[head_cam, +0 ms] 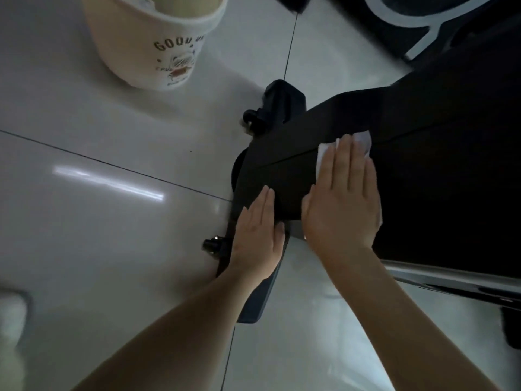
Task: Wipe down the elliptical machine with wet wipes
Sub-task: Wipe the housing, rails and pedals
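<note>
The black elliptical machine [423, 131] fills the right half of the head view, its rounded front housing reaching down to a base bar with small wheels [251, 119]. My right hand [342, 201] lies flat with straight fingers on the housing, pressing a white wet wipe [363, 141] whose edge shows past the fingertips. My left hand [258, 235] rests flat, fingers straight, on the housing's lower left edge, just left of the right hand.
A beige bin [158, 40] with printed lettering stands on the glossy white tiled floor [98, 193] at the upper left. A silver rail [451, 275] of the machine runs along the lower right. A blurred pale object [11, 334] sits at the bottom left corner.
</note>
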